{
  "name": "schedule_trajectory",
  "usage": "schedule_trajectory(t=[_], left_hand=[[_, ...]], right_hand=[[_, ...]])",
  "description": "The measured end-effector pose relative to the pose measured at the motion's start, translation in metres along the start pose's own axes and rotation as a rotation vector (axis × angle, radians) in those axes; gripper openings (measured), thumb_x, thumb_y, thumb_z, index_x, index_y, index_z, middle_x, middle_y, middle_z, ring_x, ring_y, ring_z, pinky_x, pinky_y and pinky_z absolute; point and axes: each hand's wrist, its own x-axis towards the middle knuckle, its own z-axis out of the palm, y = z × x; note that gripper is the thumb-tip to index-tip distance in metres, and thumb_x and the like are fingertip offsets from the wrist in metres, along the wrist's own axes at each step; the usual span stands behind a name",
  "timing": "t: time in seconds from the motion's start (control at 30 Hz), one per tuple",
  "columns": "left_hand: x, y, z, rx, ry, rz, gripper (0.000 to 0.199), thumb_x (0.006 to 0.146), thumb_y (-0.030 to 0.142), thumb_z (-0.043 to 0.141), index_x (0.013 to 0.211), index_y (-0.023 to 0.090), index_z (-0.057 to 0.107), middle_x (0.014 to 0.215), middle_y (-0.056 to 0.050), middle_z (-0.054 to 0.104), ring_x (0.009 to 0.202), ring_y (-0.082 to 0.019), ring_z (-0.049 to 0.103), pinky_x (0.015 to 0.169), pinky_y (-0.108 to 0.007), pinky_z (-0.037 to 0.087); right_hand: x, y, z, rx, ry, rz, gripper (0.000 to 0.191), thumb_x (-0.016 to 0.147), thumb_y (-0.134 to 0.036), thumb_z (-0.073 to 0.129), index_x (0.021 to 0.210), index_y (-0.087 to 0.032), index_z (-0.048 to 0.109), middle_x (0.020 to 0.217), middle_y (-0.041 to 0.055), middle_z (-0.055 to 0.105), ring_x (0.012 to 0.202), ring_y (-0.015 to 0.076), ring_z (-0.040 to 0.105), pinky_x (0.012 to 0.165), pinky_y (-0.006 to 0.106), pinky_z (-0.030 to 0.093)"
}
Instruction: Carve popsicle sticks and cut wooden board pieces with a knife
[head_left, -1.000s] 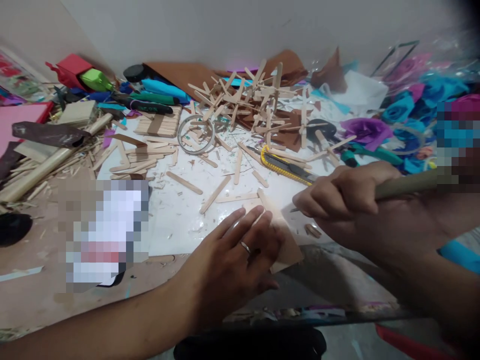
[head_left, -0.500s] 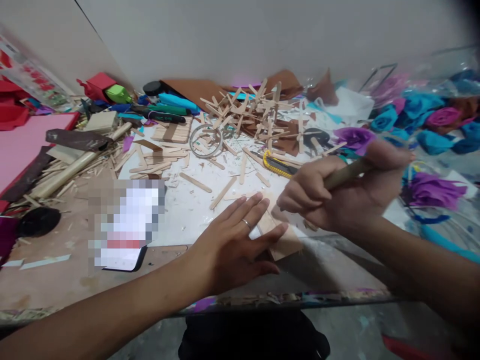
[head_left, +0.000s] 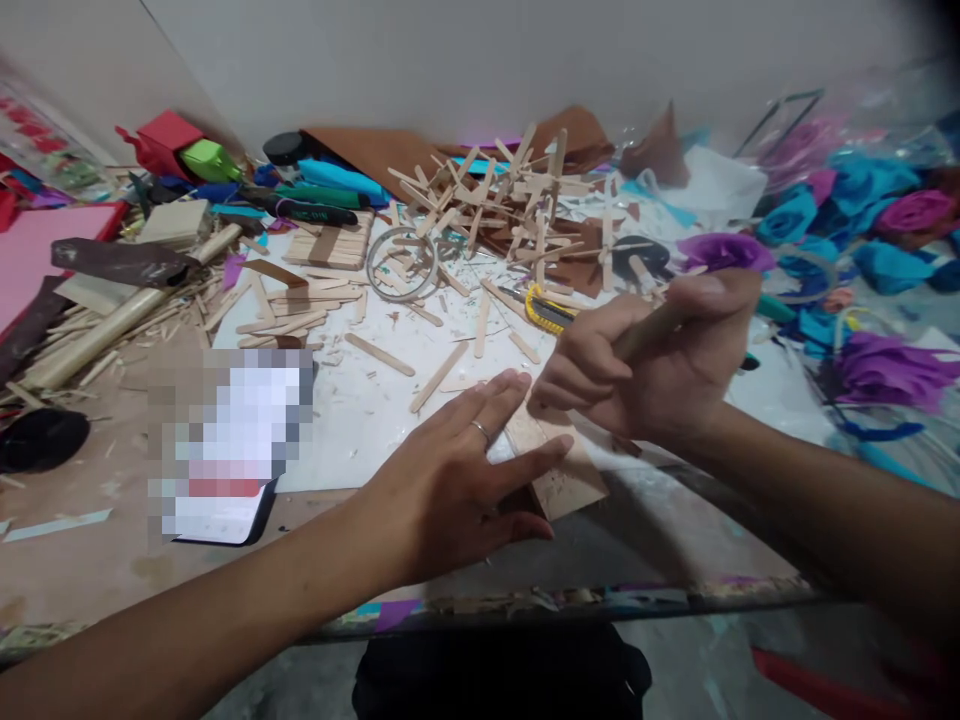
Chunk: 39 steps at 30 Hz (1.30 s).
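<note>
My left hand (head_left: 465, 470) lies with its fingers stretched out, the fingertips and thumb on or over a small flat wooden board (head_left: 574, 480) near the table's front. To its right, my right hand (head_left: 645, 365) is closed round a brownish stick (head_left: 645, 335). The thumb presses along the stick's upper end, and its lower end is hidden in the fist. This hand is close above the board's far edge. Just behind it lies a yellow and black box cutter (head_left: 549, 312), partly covered by the fist. Loose craft sticks (head_left: 439, 377) lie ahead of my left fingers.
A phone (head_left: 232, 450) lies left of my hands. Farther back are a tape roll (head_left: 402, 264), a pile of craft sticks (head_left: 487, 205) and dark-handled tools (head_left: 315, 212). Blue and purple paper flowers (head_left: 896, 370) crowd the right side. Wood strips (head_left: 150, 310) cover the left.
My right hand has moved down and left, closer to the board, with the stick still in it. My left hand stays on the board. The view has shifted slightly.
</note>
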Motion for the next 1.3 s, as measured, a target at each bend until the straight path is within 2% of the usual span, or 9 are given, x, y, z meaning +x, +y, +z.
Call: schedule_trajectory(t=[0.07,0.23,0.3,0.5,0.63,0.77,0.97,1.1,1.3], left_hand=[[0.001,0.000,0.001,-0.021,-0.002,-0.003,0.057,0.097,0.053,0.071,0.147,0.027,0.064,0.165,-0.020,0.043,0.156,-0.042,0.040,0.122,-0.067,0.043],[0.002,-0.002,0.001,-0.045,0.012,-0.015,0.056,0.094,0.049,0.077,0.144,0.029,0.067,0.165,-0.019,0.045,0.156,-0.041,0.041,0.123,-0.065,0.043],[0.003,-0.003,0.002,-0.044,-0.010,-0.017,0.055,0.095,0.050,0.076,0.145,0.030,0.066,0.165,-0.017,0.045,0.156,-0.041,0.041,0.123,-0.065,0.042],[0.002,-0.004,0.003,-0.029,-0.045,-0.003,0.058,0.098,0.057,0.068,0.149,0.031,0.062,0.168,-0.017,0.040,0.158,-0.041,0.037,0.124,-0.067,0.039],[0.005,0.005,0.005,0.012,0.006,-0.005,0.054,0.100,0.054,0.066,0.146,0.028,0.064,0.159,-0.020,0.050,0.153,-0.040,0.046,0.125,-0.070,0.036],[0.007,0.013,0.008,-0.066,0.053,0.052,0.047,0.101,0.053,0.066,0.136,0.023,0.071,0.150,-0.020,0.058,0.147,-0.036,0.052,0.121,-0.064,0.045],[0.003,0.008,0.009,-0.033,0.063,-0.039,0.050,0.100,0.050,0.069,0.144,0.028,0.066,0.165,-0.018,0.045,0.159,-0.036,0.037,0.125,-0.065,0.041],[0.001,0.001,0.009,-0.035,0.048,-0.021,0.050,0.100,0.049,0.069,0.145,0.028,0.065,0.165,-0.017,0.046,0.157,-0.037,0.041,0.123,-0.065,0.042],[0.001,-0.003,0.015,-0.077,0.131,0.029,0.054,0.096,0.051,0.073,0.144,0.027,0.066,0.161,-0.020,0.048,0.154,-0.042,0.043,0.121,-0.068,0.043]], right_hand=[[-0.001,-0.001,-0.001,-0.002,-0.013,-0.019,0.057,0.089,-0.061,0.066,0.054,-0.025,0.038,0.049,-0.0082,0.024,0.044,0.0102,0.019,0.049,0.030,0.024],[-0.007,-0.006,-0.001,-0.051,0.072,-0.022,0.065,0.082,-0.069,0.076,0.053,-0.024,0.040,0.050,-0.0086,0.026,0.046,0.0097,0.019,0.049,0.028,0.024],[-0.008,-0.006,0.000,-0.058,0.045,-0.018,0.066,0.081,-0.072,0.073,0.052,-0.024,0.039,0.049,-0.0083,0.026,0.045,0.0105,0.020,0.049,0.029,0.025],[-0.005,-0.005,0.004,-0.065,0.038,0.020,0.059,0.089,-0.062,0.069,0.053,-0.024,0.042,0.049,-0.0071,0.027,0.047,0.0119,0.022,0.050,0.029,0.026],[-0.006,-0.006,0.004,-0.052,0.017,0.004,0.059,0.092,-0.062,0.067,0.055,-0.024,0.042,0.050,-0.0071,0.028,0.047,0.0114,0.022,0.052,0.030,0.029],[-0.007,-0.004,0.005,-0.032,0.023,0.009,0.059,0.090,-0.064,0.069,0.056,-0.024,0.041,0.050,-0.0070,0.028,0.047,0.0110,0.022,0.051,0.030,0.028],[-0.006,-0.005,0.006,-0.042,-0.002,0.002,0.059,0.091,-0.062,0.069,0.056,-0.023,0.042,0.050,-0.0073,0.029,0.046,0.0101,0.023,0.053,0.030,0.031],[-0.007,-0.006,0.002,-0.049,-0.018,-0.004,0.055,0.087,-0.059,0.073,0.057,-0.023,0.044,0.052,-0.0070,0.031,0.048,0.0105,0.024,0.054,0.030,0.032],[-0.009,-0.005,0.001,-0.037,-0.004,-0.038,0.056,0.094,-0.059,0.066,0.059,-0.023,0.041,0.053,-0.0080,0.027,0.049,0.0102,0.019,0.054,0.029,0.031]])
